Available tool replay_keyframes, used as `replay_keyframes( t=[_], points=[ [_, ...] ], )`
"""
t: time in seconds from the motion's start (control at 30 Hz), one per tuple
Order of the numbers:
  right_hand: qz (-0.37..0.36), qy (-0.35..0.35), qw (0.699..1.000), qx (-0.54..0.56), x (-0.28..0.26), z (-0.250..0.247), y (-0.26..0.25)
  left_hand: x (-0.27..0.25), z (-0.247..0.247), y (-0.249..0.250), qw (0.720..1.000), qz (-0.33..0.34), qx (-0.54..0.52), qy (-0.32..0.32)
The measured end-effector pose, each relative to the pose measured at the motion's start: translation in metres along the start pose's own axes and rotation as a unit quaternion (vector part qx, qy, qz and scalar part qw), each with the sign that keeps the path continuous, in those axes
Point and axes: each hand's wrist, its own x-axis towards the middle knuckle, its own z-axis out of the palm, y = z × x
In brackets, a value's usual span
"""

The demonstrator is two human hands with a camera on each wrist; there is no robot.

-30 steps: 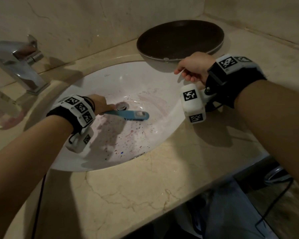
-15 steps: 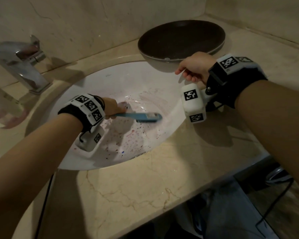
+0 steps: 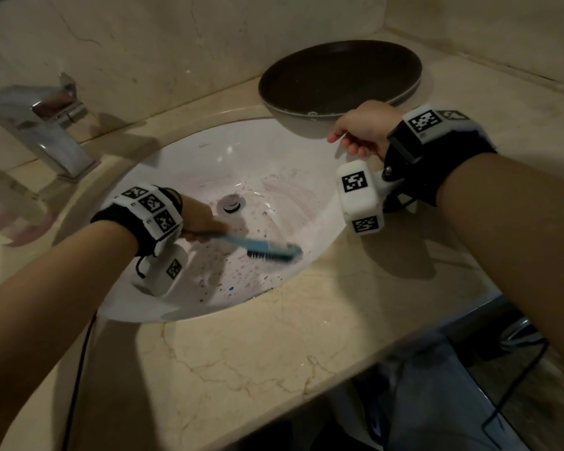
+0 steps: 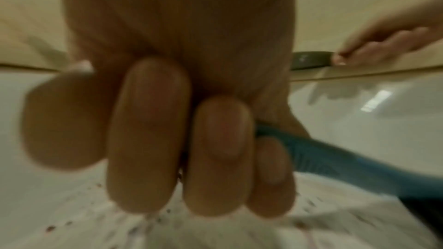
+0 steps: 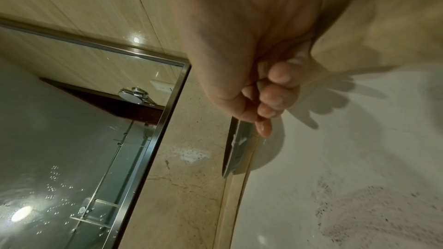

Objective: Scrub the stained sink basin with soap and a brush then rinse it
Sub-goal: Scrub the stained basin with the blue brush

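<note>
The white sink basin (image 3: 192, 157) carries pinkish smears and dark specks around its metal drain (image 3: 232, 203). My left hand (image 3: 199, 216) grips the handle of a blue brush (image 3: 267, 250), whose bristles press on the near right slope of the basin. In the left wrist view my left hand (image 4: 182, 139) has its fingers curled round the blue brush (image 4: 335, 160). My right hand (image 3: 362, 131) hovers over the basin's far right rim with curled fingers, holding nothing. The right wrist view shows my right hand (image 5: 263, 97) curled above the stained sink basin (image 5: 335, 158).
A chrome faucet (image 3: 46, 125) stands at the back left of the beige marble counter (image 3: 274, 353). A dark round plate (image 3: 339, 76) sits behind the basin, overhanging its rim. A mirror (image 5: 72, 139) lines the wall. The counter's front edge drops off at the lower right.
My left hand has swept the brush from beside the drain toward the right and the near slope of the basin. My right hand has stayed in place.
</note>
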Motion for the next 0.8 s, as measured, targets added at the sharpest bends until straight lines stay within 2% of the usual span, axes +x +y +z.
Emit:
replay_keyframes(
  t=[0.07, 0.1, 0.17, 0.27, 0.3, 0.33, 0.4, 0.5, 0.6, 0.7, 0.8],
  points=[
    [0.003, -0.003, 1.0, -0.004, -0.001, 0.0, -0.001, -0.004, 0.008, 0.004, 0.999, 0.004, 0.009, -0.041],
    [0.003, -0.005, 1.0, -0.007, -0.001, -0.001, -0.001, -0.004, 0.008, 0.004, 0.999, 0.003, 0.021, -0.032],
    [0.002, -0.006, 1.0, -0.011, -0.001, -0.001, -0.001, -0.002, 0.003, -0.001, 0.999, -0.007, 0.04, 0.026],
    [-0.001, -0.009, 1.0, -0.009, -0.002, -0.002, -0.001, 0.002, -0.009, -0.01, 0.989, -0.042, 0.011, 0.139],
    [-0.002, -0.009, 1.0, -0.009, -0.001, -0.002, -0.001, 0.004, -0.011, -0.01, 0.987, -0.046, -0.002, 0.156],
    [-0.002, -0.008, 1.0, -0.009, -0.001, -0.002, -0.001, 0.005, -0.011, -0.009, 0.987, -0.045, -0.019, 0.152],
    [-0.002, -0.005, 1.0, -0.008, -0.001, -0.001, 0.0, 0.006, -0.005, -0.006, 0.994, -0.026, -0.043, 0.093],
    [-0.001, -0.007, 1.0, -0.011, -0.002, -0.001, 0.0, 0.002, 0.007, -0.003, 0.999, -0.005, 0.033, 0.005],
    [0.0, -0.006, 1.0, -0.013, -0.004, -0.001, -0.001, -0.003, 0.011, -0.011, 0.995, -0.027, 0.092, -0.042],
    [-0.001, -0.005, 1.0, -0.01, -0.005, -0.002, -0.001, -0.004, 0.009, -0.019, 0.992, -0.033, 0.113, -0.043],
    [0.0, -0.005, 1.0, -0.008, -0.006, -0.001, -0.002, -0.004, 0.001, -0.019, 0.994, -0.027, 0.1, 0.023]
  ],
)
